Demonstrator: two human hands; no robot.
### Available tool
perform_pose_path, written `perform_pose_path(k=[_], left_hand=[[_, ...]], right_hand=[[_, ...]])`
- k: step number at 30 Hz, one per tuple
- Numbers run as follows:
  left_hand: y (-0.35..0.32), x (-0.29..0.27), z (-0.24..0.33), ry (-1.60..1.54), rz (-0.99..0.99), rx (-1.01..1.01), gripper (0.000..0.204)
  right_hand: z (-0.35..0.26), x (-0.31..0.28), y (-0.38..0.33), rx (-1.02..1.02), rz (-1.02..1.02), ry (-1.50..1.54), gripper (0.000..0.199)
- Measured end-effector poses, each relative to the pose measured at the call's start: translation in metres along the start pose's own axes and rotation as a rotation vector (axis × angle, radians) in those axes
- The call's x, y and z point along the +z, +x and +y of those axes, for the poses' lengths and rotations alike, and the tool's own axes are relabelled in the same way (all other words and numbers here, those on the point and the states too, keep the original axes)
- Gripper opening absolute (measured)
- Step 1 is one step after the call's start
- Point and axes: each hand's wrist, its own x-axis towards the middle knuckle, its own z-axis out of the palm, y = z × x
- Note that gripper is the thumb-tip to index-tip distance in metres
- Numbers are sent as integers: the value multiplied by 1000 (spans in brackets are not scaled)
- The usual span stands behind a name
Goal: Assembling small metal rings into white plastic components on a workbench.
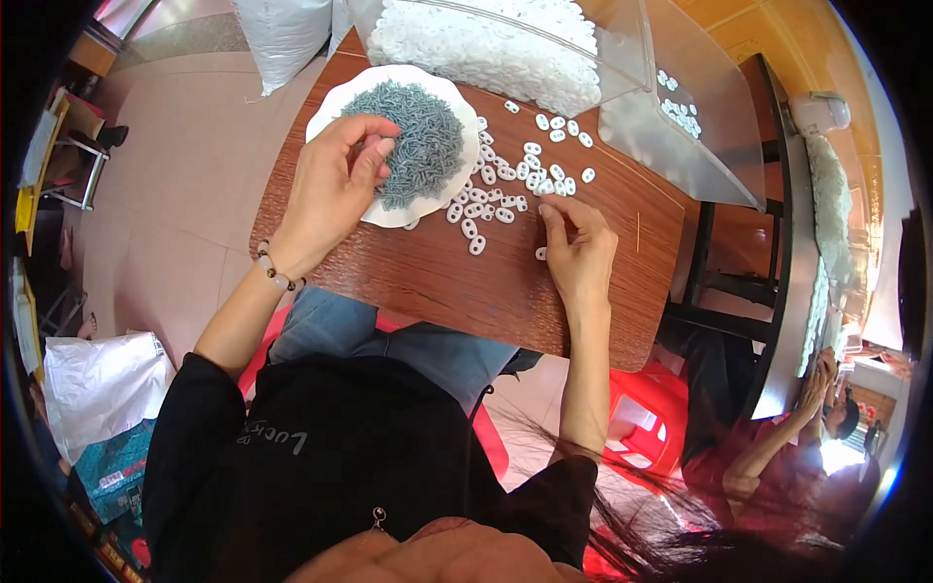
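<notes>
Left hand seen over white plate, fingers curled, thumb and fingertips pinched together at edge of grey screw pile; whether screw is gripped cannot be told. Beaded bracelet worn on left wrist.

Right hand laid on wooden table, fingers loosely bent, index fingertip pressed beside white oval rings; one ring touched at hand's 9 o'clock. Rings scattered at 3 o'clock of plate. Clear bin of rings placed at table's 12 o'clock.
</notes>
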Motion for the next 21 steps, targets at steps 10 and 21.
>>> perform_pose_path(k=[10, 21], left_hand=[[-30, 51, 5, -658, -281, -330, 20], [-15, 40, 12, -706, -107, -229, 22]], right_hand=[[-40, -14, -34, 383, -54, 361, 11], [-69, 26, -6, 17, -69, 529, 11]])
